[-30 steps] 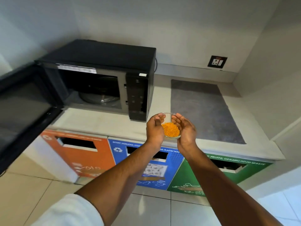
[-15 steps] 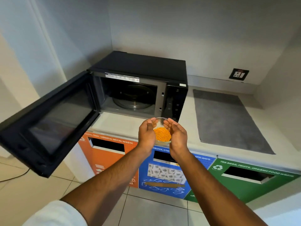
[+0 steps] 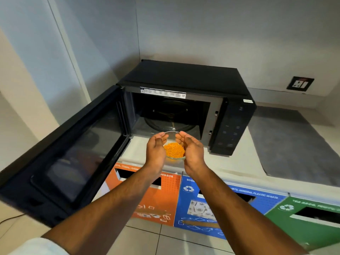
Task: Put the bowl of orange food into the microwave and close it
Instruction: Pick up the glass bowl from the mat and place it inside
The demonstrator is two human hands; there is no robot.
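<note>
Corner counter (image 3: 239,168), grey walls | microwave door (image 3: 60,159) swung open, left | left hand (image 3: 156,150) and right hand (image 3: 193,151) cup glass bowl (image 3: 173,150) of orange food, both grips closed on it | microwave (image 3: 184,107) cavity straight ahead, turntable (image 3: 169,122) bare.

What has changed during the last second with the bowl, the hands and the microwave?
The bowl, cupped between the left hand and right hand, has travelled left along the counter, from beside the control panel to just before the open cavity. The view has turned left with it. Unchanged: both hands hold the bowl, nothing was let go, the door stays wide open, and the turntable is empty.
</note>
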